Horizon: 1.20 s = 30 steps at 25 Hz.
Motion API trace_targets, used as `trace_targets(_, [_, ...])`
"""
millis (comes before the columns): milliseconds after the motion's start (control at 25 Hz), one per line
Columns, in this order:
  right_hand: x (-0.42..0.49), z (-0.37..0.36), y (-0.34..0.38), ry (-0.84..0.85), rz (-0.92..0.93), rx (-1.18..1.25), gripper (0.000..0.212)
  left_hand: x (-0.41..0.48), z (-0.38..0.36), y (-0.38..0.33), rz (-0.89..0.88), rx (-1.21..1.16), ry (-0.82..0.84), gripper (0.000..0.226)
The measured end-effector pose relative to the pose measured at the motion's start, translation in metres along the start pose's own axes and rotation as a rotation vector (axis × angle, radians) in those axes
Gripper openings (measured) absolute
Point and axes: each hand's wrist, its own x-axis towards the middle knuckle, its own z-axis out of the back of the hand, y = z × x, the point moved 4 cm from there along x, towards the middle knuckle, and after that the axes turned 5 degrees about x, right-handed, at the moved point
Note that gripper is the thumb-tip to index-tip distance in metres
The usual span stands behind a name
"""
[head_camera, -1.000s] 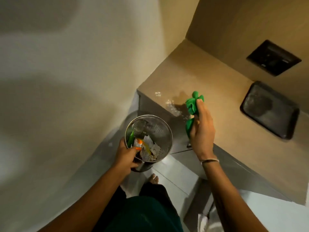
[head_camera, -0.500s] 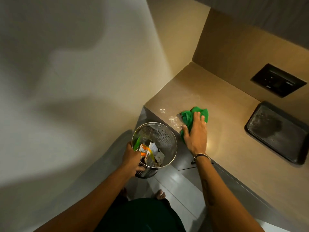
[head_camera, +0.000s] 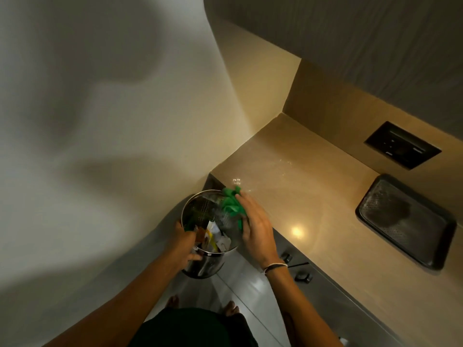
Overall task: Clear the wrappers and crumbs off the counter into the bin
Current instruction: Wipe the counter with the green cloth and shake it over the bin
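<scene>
A round perforated metal bin (head_camera: 200, 211) hangs just below the counter's front corner, held by its rim in my left hand (head_camera: 184, 242). Crumpled wrappers (head_camera: 215, 236) lie inside it. My right hand (head_camera: 255, 226) presses a green cloth (head_camera: 231, 204) flat at the counter edge, and the cloth hangs over the bin's rim. A few pale crumbs (head_camera: 236, 182) sit on the beige counter (head_camera: 313, 196) just beyond the cloth.
A dark rectangular tray (head_camera: 403, 221) lies on the counter at the right. A black socket panel (head_camera: 402, 145) is set in the back wall. Drawer knobs (head_camera: 303, 276) stick out below the counter edge. A pale wall closes the left side; my bare feet stand on grey floor tiles.
My right hand has swept the green cloth from the counter top toward the front corner and over the bin's rim. The bin has stayed under the edge in my left hand.
</scene>
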Motion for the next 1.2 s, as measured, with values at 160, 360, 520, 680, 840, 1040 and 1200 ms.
trace_targets(160, [0.042,0.068,-0.052,-0.313,-0.202,0.049,0.059,0.005,0.0,0.0,-0.008,0.023,-0.008,0.068])
trace_targets(360, [0.097,0.122,-0.137,-0.444,-0.589,-0.099,0.052,0.016,0.003,0.001,-0.01,0.083,-0.037,0.055])
trace_targets(520, [0.141,0.108,-0.147,-0.287,-0.541,-0.257,0.053,0.023,0.007,-0.001,-0.044,0.154,-0.058,0.057])
trace_targets(680, [0.174,0.077,-0.135,-0.038,-0.37,-0.272,0.054,0.02,0.008,-0.005,-0.061,0.22,-0.071,0.05])
trace_targets(840, [0.152,0.014,-0.087,0.198,-0.082,-0.256,0.058,0.018,0.006,-0.012,-0.046,0.268,-0.072,0.047])
trace_targets(1040, [0.096,-0.06,-0.014,0.437,0.232,-0.221,0.063,0.012,0.01,-0.024,-0.063,0.289,-0.046,0.045])
trace_targets(1200, [0.03,-0.091,0.005,0.618,0.255,-0.222,0.059,0.017,0.007,-0.013,-0.032,0.254,-0.015,0.05])
